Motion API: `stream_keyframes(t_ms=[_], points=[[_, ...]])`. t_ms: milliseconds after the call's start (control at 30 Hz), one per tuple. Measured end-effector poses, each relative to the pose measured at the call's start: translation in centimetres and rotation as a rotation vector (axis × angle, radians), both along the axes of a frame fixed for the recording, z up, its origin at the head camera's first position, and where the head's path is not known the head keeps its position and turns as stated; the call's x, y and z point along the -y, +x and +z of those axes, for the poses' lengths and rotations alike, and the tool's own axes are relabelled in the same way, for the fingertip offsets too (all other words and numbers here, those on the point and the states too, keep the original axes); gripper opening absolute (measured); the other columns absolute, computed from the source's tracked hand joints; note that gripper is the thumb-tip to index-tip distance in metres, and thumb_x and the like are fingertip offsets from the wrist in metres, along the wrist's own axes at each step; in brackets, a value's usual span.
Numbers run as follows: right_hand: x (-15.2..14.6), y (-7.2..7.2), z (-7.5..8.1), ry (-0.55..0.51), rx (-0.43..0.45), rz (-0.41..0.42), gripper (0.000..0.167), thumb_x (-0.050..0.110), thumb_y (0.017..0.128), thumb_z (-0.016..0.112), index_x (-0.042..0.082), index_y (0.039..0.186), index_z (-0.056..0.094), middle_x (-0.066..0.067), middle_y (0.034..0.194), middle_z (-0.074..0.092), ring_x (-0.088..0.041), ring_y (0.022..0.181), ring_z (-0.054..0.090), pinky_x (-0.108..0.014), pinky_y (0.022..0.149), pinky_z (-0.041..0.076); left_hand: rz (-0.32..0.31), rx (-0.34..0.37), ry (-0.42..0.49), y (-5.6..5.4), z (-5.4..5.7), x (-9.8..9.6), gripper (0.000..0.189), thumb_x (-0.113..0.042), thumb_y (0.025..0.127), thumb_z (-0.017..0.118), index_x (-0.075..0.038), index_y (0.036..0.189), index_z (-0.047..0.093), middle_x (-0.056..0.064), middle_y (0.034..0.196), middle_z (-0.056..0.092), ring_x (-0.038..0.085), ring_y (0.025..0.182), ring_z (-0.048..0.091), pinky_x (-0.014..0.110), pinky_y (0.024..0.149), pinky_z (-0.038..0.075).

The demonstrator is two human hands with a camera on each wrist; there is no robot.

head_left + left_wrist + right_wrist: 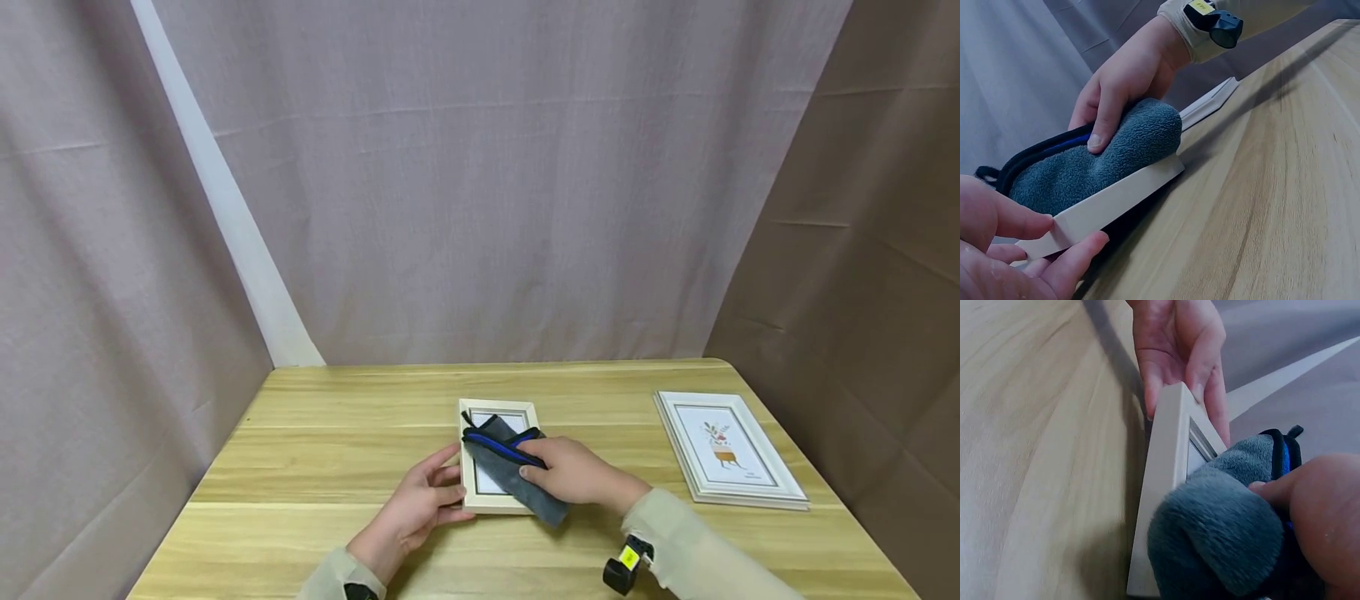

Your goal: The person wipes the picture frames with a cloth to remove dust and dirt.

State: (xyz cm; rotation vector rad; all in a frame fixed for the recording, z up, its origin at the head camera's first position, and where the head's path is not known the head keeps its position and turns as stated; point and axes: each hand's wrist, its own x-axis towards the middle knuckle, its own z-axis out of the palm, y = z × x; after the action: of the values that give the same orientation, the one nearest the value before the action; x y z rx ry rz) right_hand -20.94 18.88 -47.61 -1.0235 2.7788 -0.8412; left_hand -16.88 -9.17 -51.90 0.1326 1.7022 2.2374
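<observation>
A cream picture frame [469,487] lies face up near the middle of the table, its front partly hidden under a folded grey towel [498,468] with black and blue edging and a small loop. My left hand [416,504] grips the frame's left side. In the left wrist view, thumb and fingers pinch the frame's edge [1094,212], which looks slightly raised from the wood. My right hand [577,472] holds the towel, thumb on top, against the frame's face. The right wrist view shows the bunched towel [1219,531] over the frame's near part.
White picture frames [678,450], seemingly stacked, lie at the table's right side; the top one shows a flower-pot print [723,454]. The wooden table [322,442] meets grey curtains [480,208] at the back, with a brown curtain [877,333] along the right.
</observation>
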Motion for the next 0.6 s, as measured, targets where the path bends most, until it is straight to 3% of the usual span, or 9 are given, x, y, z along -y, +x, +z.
stream_keyframes(t_ms=[400,600], points=[[1.6,1.0,0.6,-0.058,0.038,-0.059,0.031,0.021,0.106,0.072,0.004,0.133,0.075,-0.009,0.116,0.078,-0.028,0.104,0.072,-0.049,0.090,0.058,0.004,0.001,0.022,0.3,0.1,-0.3,0.080,0.014,0.100,0.061,0.010,0.169,0.021,0.032,0.151,0.054,0.032,0.105,0.074,0.043,0.081,0.068],[2.7,1.4,0.7,-0.078,0.026,-0.050,0.029,0.020,0.106,0.072,0.005,0.131,0.076,-0.006,0.113,0.078,-0.025,0.102,0.071,-0.047,0.087,0.058,0.000,-0.010,0.021,0.3,0.2,-0.5,0.076,0.014,0.100,0.061,0.010,0.168,0.026,0.028,0.144,0.060,0.038,0.110,0.072,0.045,0.083,0.067]])
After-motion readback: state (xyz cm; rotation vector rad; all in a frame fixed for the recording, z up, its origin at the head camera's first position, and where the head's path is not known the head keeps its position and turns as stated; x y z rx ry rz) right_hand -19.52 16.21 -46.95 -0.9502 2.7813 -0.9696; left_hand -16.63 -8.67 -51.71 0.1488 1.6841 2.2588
